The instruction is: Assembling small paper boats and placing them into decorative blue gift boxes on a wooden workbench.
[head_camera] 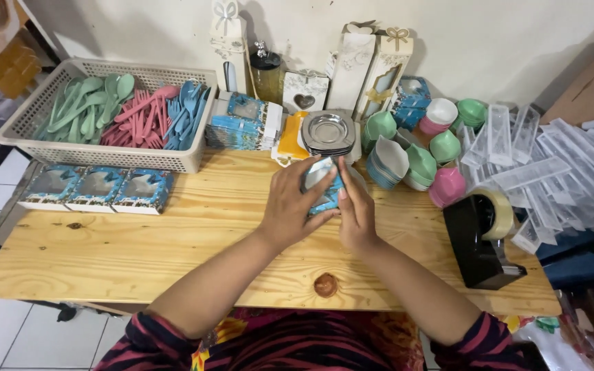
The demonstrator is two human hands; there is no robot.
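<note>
Both hands' grip closed on small blue box, left hand and right hand flanking it, above wooden table

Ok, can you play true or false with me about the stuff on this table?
1. Both hands hold a small blue box. True: the left hand and right hand wrap around it.
2. The basket holds only pink cutlery. False: green, pink and blue pieces lie in it.
3. The tape dispenser is black. True.
4. Three blue window boxes stand stacked in a tower. False: they lie side by side on the wooden table.
</note>
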